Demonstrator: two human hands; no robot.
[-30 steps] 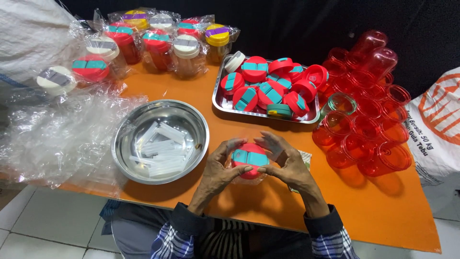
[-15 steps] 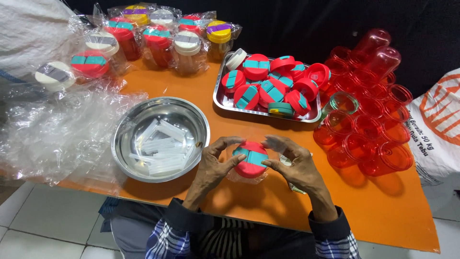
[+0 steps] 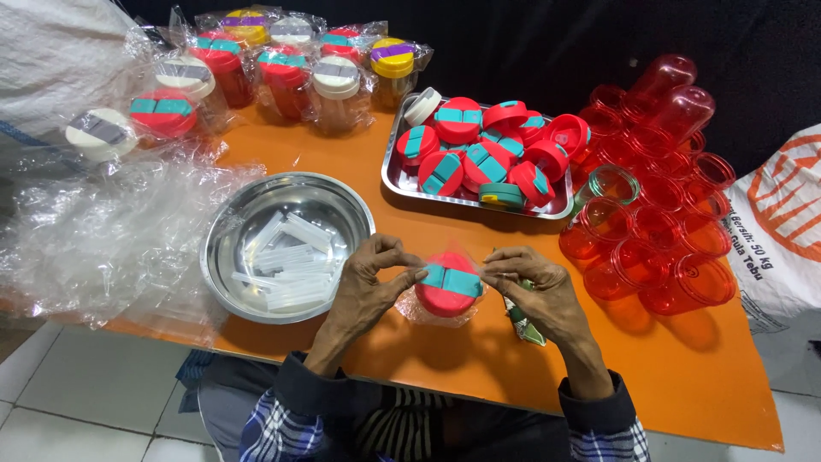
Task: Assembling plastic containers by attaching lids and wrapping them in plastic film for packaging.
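A red jar with a red lid and teal flip tabs (image 3: 448,288) stands on the orange table (image 3: 376,162), partly inside a clear plastic bag. My left hand (image 3: 368,287) pinches the bag at the jar's left side. My right hand (image 3: 532,287) pinches it at the right side. Both hands rest on the table near its front edge. A small green packet (image 3: 523,321) lies under my right hand.
A steel bowl (image 3: 286,244) with clear plastic strips sits to the left. A steel tray (image 3: 479,190) of red lids is behind. Empty red jars (image 3: 658,239) crowd the right. Bagged jars (image 3: 282,64) line the back left, with loose clear bags (image 3: 103,231) at the left edge.
My hands have shifted slightly on the jar, fingers now pinching the bag at the lid's two sides. The jar stays in the same spot.
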